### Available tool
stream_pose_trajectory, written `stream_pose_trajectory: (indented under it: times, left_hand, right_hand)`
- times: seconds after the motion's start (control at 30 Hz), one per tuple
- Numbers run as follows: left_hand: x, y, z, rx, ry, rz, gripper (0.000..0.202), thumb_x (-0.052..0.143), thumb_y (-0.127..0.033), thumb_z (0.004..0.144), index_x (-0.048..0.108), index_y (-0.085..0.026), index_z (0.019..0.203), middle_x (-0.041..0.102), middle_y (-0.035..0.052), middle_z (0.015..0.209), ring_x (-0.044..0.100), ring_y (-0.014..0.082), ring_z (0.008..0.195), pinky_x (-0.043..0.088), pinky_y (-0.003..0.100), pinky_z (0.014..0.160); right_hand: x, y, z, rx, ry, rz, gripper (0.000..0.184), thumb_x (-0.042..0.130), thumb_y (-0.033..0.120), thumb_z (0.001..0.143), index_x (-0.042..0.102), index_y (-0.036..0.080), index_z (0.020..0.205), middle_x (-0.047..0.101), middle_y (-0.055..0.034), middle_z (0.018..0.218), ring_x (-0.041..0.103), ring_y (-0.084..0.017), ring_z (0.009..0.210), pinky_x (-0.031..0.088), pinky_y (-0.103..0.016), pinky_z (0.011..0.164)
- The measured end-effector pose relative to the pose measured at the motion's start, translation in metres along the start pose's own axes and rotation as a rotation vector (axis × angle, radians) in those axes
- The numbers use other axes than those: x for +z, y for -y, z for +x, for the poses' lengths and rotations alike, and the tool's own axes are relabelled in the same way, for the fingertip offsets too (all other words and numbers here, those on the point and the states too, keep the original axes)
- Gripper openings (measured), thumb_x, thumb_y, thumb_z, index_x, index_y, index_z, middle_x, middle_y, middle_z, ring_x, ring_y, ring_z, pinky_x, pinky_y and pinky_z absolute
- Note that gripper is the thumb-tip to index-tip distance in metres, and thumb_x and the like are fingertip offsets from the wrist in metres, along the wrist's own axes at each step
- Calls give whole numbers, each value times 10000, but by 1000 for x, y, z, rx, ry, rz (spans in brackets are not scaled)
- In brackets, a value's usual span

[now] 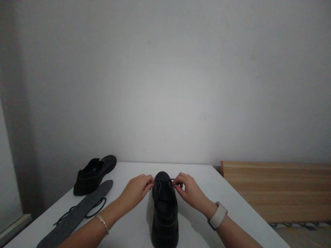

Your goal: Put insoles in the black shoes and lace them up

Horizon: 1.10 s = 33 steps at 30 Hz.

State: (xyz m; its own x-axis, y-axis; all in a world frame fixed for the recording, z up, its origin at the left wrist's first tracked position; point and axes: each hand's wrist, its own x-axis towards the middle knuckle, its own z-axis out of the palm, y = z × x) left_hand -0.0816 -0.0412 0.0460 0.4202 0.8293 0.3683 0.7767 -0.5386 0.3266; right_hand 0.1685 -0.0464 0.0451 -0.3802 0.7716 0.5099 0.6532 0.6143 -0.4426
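Observation:
A black lace-up shoe [164, 213] stands on the white table [212, 186], toe pointing away from me. My left hand [136, 189] pinches the shoe's lace on its left side near the front eyelets. My right hand [187, 189] pinches the lace on the right side. Both hands are closed on the thin dark lace [163, 181], which runs between them over the toe end. A bracelet sits on my left wrist and a watch with a pale strap on my right.
A second black shoe [93, 174] lies at the back left of the table. A dark grey insole [76, 213] and a loose black lace [95, 206] lie in front of it. A wooden surface [279, 189] stands to the right, a plain wall behind.

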Motion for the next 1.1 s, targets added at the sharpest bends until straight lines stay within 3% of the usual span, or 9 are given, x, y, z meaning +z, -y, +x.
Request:
stream_pose_trajectory:
  times: [0.3, 0.43, 0.57, 0.77, 0.9, 1.0, 1.1]
  left_hand:
    - [2, -3, 1, 15, -20, -40, 203, 469, -283, 925, 659, -214, 907, 673, 45, 869, 602, 192, 805, 418, 280, 720]
    - [2, -7, 2, 55, -25, -17, 192, 495, -251, 923, 683, -217, 907, 670, 47, 858, 591, 201, 835, 421, 293, 749]
    - [1, -11, 6, 94, -112, -59, 137, 593, -233, 885, 718, -208, 834, 686, 67, 922, 574, 235, 944, 429, 346, 854]
    - [3, -12, 7, 4, -73, -231, 164, 588, -199, 869, 750, -180, 846, 742, 70, 875, 654, 213, 843, 462, 307, 801]
    - [-2, -27, 4, -26, -66, -281, 214, 519, -269, 912, 715, -185, 928, 739, 49, 842, 665, 198, 787, 459, 279, 741]
    - [-8, -43, 4, -10, -15, -136, 248, 560, -346, 891, 669, -202, 1062, 711, 42, 853, 652, 201, 772, 467, 277, 711]
    - [-10, -57, 9, 8, 74, 104, 221, 555, -260, 857, 681, -190, 1024, 687, 93, 994, 660, 238, 879, 501, 316, 777]
  right_hand:
    - [3, 6, -2, -61, -57, -286, 171, 595, 105, 858, 721, 218, 877, 611, -76, 959, 522, -238, 936, 411, -411, 831]
    - [6, 9, -3, -45, -57, -239, 212, 547, 71, 874, 726, 185, 863, 591, -80, 918, 539, -213, 895, 456, -349, 802]
    - [8, 10, -3, 8, -15, -134, 243, 522, 68, 886, 736, 182, 887, 616, -65, 891, 587, -183, 822, 475, -306, 761]
    - [4, 19, -6, 47, 16, -45, 304, 464, 84, 906, 719, 184, 1038, 693, -86, 946, 641, -201, 886, 486, -322, 828]
    - [-4, 35, -7, 61, 58, -90, 297, 482, 223, 937, 649, 168, 1176, 699, -102, 997, 647, -210, 883, 490, -332, 829]
    - [-7, 46, -2, 44, 158, -242, 286, 534, 253, 896, 649, 182, 1147, 673, -98, 998, 650, -225, 882, 494, -327, 784]
    - [-4, 55, 7, 44, 248, -432, 273, 506, 150, 846, 666, 172, 1066, 656, -110, 1019, 656, -232, 891, 491, -319, 760]
